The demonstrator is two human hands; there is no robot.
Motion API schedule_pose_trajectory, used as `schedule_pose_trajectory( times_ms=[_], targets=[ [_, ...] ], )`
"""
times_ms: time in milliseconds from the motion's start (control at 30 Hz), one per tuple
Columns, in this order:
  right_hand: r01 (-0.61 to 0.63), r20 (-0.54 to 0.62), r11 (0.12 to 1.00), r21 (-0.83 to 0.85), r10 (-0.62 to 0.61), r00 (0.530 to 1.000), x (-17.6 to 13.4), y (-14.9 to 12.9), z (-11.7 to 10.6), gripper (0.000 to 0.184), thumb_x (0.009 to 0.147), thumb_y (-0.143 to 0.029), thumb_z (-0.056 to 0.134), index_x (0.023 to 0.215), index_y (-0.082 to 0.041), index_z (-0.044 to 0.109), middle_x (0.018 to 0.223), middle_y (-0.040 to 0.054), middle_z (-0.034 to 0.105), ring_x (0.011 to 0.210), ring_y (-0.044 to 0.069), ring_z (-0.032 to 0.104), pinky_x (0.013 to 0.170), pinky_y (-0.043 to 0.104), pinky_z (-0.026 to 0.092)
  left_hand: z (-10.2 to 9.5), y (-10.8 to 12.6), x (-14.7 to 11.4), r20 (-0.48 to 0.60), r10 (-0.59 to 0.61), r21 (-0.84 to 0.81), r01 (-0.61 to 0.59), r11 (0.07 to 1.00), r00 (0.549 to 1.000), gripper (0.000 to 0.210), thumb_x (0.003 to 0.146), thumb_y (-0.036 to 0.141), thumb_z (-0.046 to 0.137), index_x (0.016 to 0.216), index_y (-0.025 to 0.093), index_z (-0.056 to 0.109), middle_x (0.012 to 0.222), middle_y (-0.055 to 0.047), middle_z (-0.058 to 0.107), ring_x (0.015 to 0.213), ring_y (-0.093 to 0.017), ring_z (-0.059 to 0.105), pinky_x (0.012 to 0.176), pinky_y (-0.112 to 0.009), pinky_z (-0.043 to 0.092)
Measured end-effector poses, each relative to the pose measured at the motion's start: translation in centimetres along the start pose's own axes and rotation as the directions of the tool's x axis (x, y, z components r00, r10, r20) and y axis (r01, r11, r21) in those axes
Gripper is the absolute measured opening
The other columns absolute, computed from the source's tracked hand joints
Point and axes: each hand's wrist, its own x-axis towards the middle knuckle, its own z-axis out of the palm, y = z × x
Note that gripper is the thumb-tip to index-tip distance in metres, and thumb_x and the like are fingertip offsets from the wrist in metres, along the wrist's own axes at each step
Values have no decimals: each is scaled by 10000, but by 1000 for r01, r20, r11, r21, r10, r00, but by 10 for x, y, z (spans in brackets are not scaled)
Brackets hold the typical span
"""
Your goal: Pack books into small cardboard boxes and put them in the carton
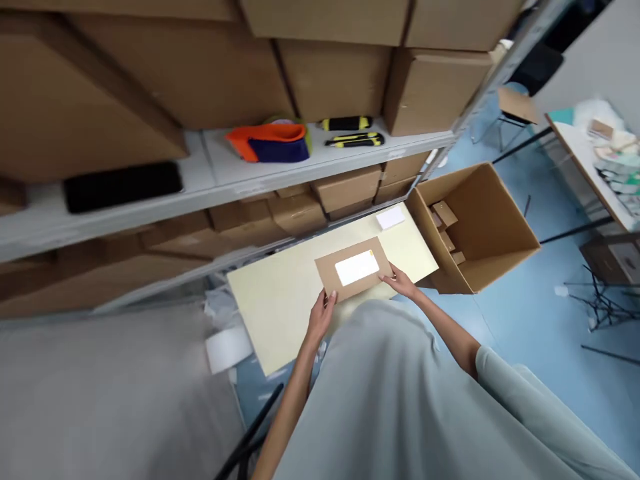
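Note:
A flat brown cardboard mailer (327, 268) with a white label (357, 267) on its face is held above a pale yellow tabletop (280, 307). My left hand (321, 315) grips its lower left corner, thumb on top. At the right edge my right hand (399, 280) pinches it, with the thumb over the face and the other fingers mostly hidden beneath. A small stack of white labels or cards (391, 217) lies at the far right of the tabletop.
Right of the table stands a large open carton (500, 227) with several small boxes inside. Above the table, a grey shelf (220, 160) carries cartons, yellow-black utility knives (355, 139), an orange-and-blue item (275, 141) and a black slab (124, 187). A white roll (229, 349) sits at the left.

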Motion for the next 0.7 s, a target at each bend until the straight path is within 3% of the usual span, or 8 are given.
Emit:
schedule_pose_trajectory(
  times_ms=[133, 300, 500, 700],
  targets=[
    [96, -148, 992, 82, -83, 986, -33, -27, -16, 833, 924, -679, 721, 1646, -309, 531, 1560, 71, 666, 1433, 342, 628, 1210, 541, 519, -1, 29, 12, 88, 96, 21, -98, 995, 991, 721, 1006, 760, 510, 1503, 246, 606, 1535, -150, 668, 1451, -321, 616, 1221, -460, 492],
    [109, -384, 984, 143, -46, 922, -74, -34, -42, 926, 908, -700, 760, 1694, -317, 456, 1613, 67, 624, 1507, 333, 563, 1234, 514, 502, 25, 74, 42, 224, 165, 79, -187, 979, 960, 700, 1025, 742, 493, 1525, 264, 593, 1547, -126, 654, 1492, -325, 571, 1257, -448, 460],
    [182, -482, 942, 282, -25, 876, -97, -16, -81, 923, 938, -700, 736, 1720, -337, 406, 1690, 58, 538, 1494, 344, 578, 1243, 533, 497, 77, 131, 66, 310, 164, 192, -230, 954, 936, 676, 1024, 718, 528, 1567, 318, 579, 1612, -74, 613, 1554, -334, 512, 1281, -448, 448],
    [215, -519, 911, 351, -2, 854, -73, 14, -151, 903, 945, -720, 726, 1713, -355, 420, 1633, 57, 601, 1546, 342, 532, 1311, 538, 416, 156, 170, 82, 270, 147, 258, -219, 941, 952, 713, 1028, 704, 536, 1625, 315, 512, 1652, -74, 574, 1562, -333, 507, 1276, -437, 460]
  ],
)
